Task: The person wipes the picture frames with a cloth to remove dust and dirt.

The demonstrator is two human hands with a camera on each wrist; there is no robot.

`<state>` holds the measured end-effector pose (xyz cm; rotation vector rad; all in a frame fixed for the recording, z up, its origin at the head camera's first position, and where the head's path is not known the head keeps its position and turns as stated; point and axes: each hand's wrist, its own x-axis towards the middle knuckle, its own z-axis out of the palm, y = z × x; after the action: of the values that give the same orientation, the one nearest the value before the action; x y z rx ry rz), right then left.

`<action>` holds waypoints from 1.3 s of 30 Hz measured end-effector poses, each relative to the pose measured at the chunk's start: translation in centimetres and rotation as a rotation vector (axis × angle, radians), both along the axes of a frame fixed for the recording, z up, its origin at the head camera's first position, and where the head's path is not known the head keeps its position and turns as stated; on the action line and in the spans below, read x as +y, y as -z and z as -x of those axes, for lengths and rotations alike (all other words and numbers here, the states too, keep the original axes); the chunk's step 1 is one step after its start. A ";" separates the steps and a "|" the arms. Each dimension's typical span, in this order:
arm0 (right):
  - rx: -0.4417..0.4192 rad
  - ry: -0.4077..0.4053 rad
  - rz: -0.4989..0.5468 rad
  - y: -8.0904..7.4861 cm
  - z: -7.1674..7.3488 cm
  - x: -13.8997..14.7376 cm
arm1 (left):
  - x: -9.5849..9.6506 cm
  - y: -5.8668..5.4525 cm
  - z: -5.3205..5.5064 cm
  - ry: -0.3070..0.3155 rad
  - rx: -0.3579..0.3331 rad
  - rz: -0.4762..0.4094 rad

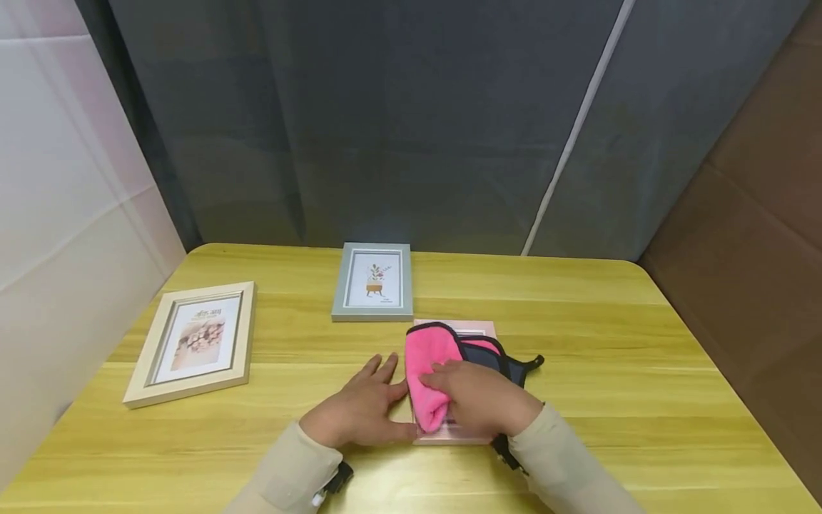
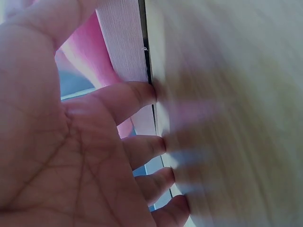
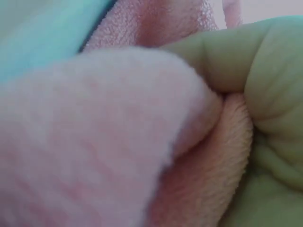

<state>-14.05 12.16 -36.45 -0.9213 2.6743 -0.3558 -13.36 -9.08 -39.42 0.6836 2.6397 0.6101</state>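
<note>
A pink picture frame (image 1: 459,438) lies flat near the front of the table, mostly hidden under a pink and dark grey cloth (image 1: 432,353) with black edging. My right hand (image 1: 484,400) grips the bunched cloth on top of the frame. In the right wrist view, pink cloth (image 3: 85,137) folds up between thumb and fingers. Beside the frame's left edge is my left hand (image 1: 362,410), fingers spread and thumb at the near left corner. The left wrist view shows fingertips on the tabletop along the frame's side (image 2: 125,42).
A cream picture frame (image 1: 244,350) with a photo print lies at the table's left. Behind the pink frame lies a grey-blue frame (image 1: 339,285) with a plant print. Dark grey curtain (image 1: 411,128) stands behind the wooden table (image 1: 610,343).
</note>
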 end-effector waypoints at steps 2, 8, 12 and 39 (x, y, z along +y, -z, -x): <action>-0.034 0.060 0.012 0.1 1.5 -0.3 | 0.0 0.0 0.0 0.003 -0.001 0.004; -0.120 0.165 0.067 0.2 3.6 -0.5 | 0.0 0.0 0.1 0.013 0.005 -0.002; -0.087 0.108 0.059 -0.2 2.7 0.1 | 0.1 0.1 0.0 0.005 0.002 -0.009; -0.093 0.097 0.042 -0.1 3.1 0.2 | 0.1 -0.2 -0.2 0.016 0.007 0.031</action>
<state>-17.13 12.39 -36.31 -0.7683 2.6413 -0.4660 -13.20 -9.03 -39.21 0.6979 2.6421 0.5624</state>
